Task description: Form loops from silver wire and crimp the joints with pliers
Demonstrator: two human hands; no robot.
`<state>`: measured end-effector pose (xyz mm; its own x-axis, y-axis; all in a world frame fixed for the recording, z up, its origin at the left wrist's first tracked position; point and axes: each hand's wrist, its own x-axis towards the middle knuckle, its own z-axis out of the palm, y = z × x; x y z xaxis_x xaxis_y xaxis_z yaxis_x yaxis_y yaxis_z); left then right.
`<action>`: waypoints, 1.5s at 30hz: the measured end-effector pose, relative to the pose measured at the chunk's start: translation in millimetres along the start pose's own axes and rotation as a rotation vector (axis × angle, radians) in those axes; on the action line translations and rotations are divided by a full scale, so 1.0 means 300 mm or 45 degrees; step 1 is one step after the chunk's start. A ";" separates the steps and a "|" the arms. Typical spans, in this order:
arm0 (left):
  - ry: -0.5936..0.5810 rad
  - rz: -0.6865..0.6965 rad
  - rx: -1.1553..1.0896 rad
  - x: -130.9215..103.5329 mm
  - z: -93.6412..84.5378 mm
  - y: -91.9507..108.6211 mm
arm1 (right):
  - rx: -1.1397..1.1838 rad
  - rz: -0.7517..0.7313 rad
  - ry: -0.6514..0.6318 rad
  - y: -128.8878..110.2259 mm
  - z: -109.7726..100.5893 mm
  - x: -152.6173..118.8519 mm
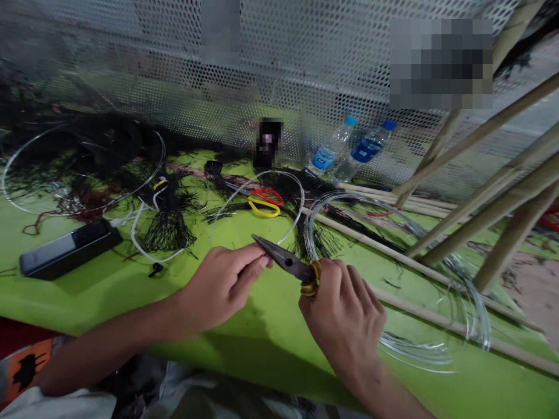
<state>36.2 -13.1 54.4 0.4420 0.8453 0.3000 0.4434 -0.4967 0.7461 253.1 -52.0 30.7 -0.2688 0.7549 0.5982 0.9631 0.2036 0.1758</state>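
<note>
Pliers (286, 261), one pair, sit mid-view, our right hand (345, 305) wrapped round their handles; our left hand (227, 279) presses thumb to forefinger beside the jaws, on what we cannot tell. From there, two bottles (323, 158), blue labels (367, 150) unreadable, are at one o'clock; one pair of scissors (267, 196) near twelve.

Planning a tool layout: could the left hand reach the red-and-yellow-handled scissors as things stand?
Probably yes: the scissors lie just beyond the left hand, handles uncovered. A thin wire loop curves around the handles, and the hand, seemingly pinching that loop by the needle-nose pliers, would likely need freeing.
</note>
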 end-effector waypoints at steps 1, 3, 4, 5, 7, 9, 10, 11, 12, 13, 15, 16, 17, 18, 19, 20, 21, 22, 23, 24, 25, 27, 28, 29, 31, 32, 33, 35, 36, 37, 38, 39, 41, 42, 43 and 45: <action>0.033 0.008 0.099 0.000 0.013 -0.014 | -0.058 -0.014 -0.036 -0.002 -0.006 0.003; 0.076 -0.005 0.283 0.002 0.039 -0.051 | -0.150 -0.043 -0.118 -0.007 -0.002 0.012; 0.081 -0.016 0.346 0.005 0.049 -0.069 | -0.170 -0.049 -0.160 -0.010 0.006 0.018; 0.083 -0.030 0.390 0.008 0.055 -0.087 | -0.166 -0.048 -0.200 -0.012 0.017 0.024; 0.078 -0.050 0.422 0.017 0.057 -0.112 | -0.083 -0.030 -0.266 -0.012 0.045 0.039; 0.069 -0.079 0.359 0.029 0.044 -0.120 | 0.105 0.017 -0.318 -0.002 0.071 0.053; 0.058 -0.097 0.295 0.035 0.034 -0.119 | 0.253 0.058 -0.358 0.006 0.081 0.059; 0.049 -0.114 0.217 0.039 0.023 -0.115 | 0.440 0.114 -0.413 0.015 0.089 0.062; 0.045 -0.133 0.133 0.043 0.012 -0.109 | 0.660 0.177 -0.478 0.025 0.096 0.062; 0.049 -0.151 0.048 0.044 0.002 -0.101 | 0.895 0.240 -0.539 0.034 0.102 0.060; 0.066 -0.168 -0.122 0.041 -0.013 -0.088 | 1.307 0.344 -0.614 0.045 0.112 0.050; 0.077 -0.169 -0.207 0.036 -0.017 -0.082 | 1.441 0.377 -0.627 0.046 0.118 0.042; 0.087 -0.166 -0.283 0.031 -0.020 -0.077 | 1.519 0.402 -0.635 0.044 0.123 0.034; 0.090 -0.161 -0.347 0.025 -0.021 -0.074 | 1.553 0.417 -0.651 0.040 0.129 0.025; 0.094 -0.155 -0.396 0.018 -0.021 -0.074 | 1.554 0.422 -0.679 0.033 0.134 0.017; 0.108 -0.160 -0.431 0.012 -0.021 -0.075 | 1.536 0.418 -0.708 0.025 0.138 0.010; 0.140 -0.168 -0.463 0.007 -0.020 -0.078 | 1.511 0.407 -0.732 0.016 0.140 0.003; 0.184 -0.179 -0.501 0.002 -0.019 -0.083 | 1.484 0.397 -0.746 0.007 0.140 -0.003; 0.231 -0.187 -0.540 -0.001 -0.018 -0.088 | 1.459 0.391 -0.751 -0.001 0.139 -0.007; 0.265 -0.189 -0.569 -0.004 -0.018 -0.093 | 1.435 0.388 -0.756 -0.009 0.136 -0.010; 0.284 -0.184 -0.585 -0.005 -0.017 -0.096 | 1.410 0.386 -0.757 -0.016 0.133 -0.012; 0.261 -0.159 -0.572 -0.006 -0.016 -0.094 | 1.360 0.365 -0.754 -0.026 0.125 -0.010; 0.236 -0.143 -0.543 -0.005 -0.015 -0.089 | 1.343 0.341 -0.753 -0.030 0.121 -0.007; 0.210 -0.128 -0.505 -0.005 -0.013 -0.082 | 1.336 0.311 -0.753 -0.035 0.119 -0.003; 0.169 -0.098 -0.427 -0.005 -0.007 -0.066 | 1.359 0.261 -0.761 -0.042 0.116 0.006; 0.154 -0.083 -0.389 -0.006 -0.002 -0.059 | 1.383 0.248 -0.770 -0.046 0.115 0.009; 0.144 -0.069 -0.353 -0.006 0.003 -0.054 | 1.410 0.245 -0.778 -0.049 0.116 0.012; 0.143 -0.050 -0.296 -0.009 0.014 -0.052 | 1.457 0.252 -0.792 -0.054 0.117 0.015; 0.147 -0.041 -0.270 -0.011 0.019 -0.055 | 1.476 0.256 -0.795 -0.056 0.117 0.016; 0.144 -0.034 -0.242 -0.012 0.024 -0.058 | 1.490 0.258 -0.797 -0.056 0.118 0.017; 0.142 -0.026 -0.214 -0.014 0.027 -0.061 | 1.498 0.258 -0.795 -0.057 0.118 0.017; 0.144 -0.019 -0.189 -0.016 0.030 -0.064 | 1.500 0.254 -0.793 -0.056 0.119 0.017; 0.141 -0.011 -0.154 -0.018 0.033 -0.068 | 1.501 0.245 -0.782 -0.055 0.121 0.016; 0.140 -0.010 -0.158 -0.019 0.033 -0.067 | 1.505 0.240 -0.774 -0.054 0.123 0.015; 0.134 -0.013 -0.174 -0.018 0.033 -0.066 | 1.514 0.233 -0.768 -0.053 0.125 0.014; 0.123 -0.023 -0.221 -0.017 0.031 -0.060 | 1.530 0.213 -0.752 -0.053 0.130 0.012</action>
<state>33.2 -10.4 33.7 0.3547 0.8730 0.3348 0.3060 -0.4468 0.8407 237.4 -28.4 -0.4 -0.3958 0.9158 0.0683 0.4791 0.2694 -0.8354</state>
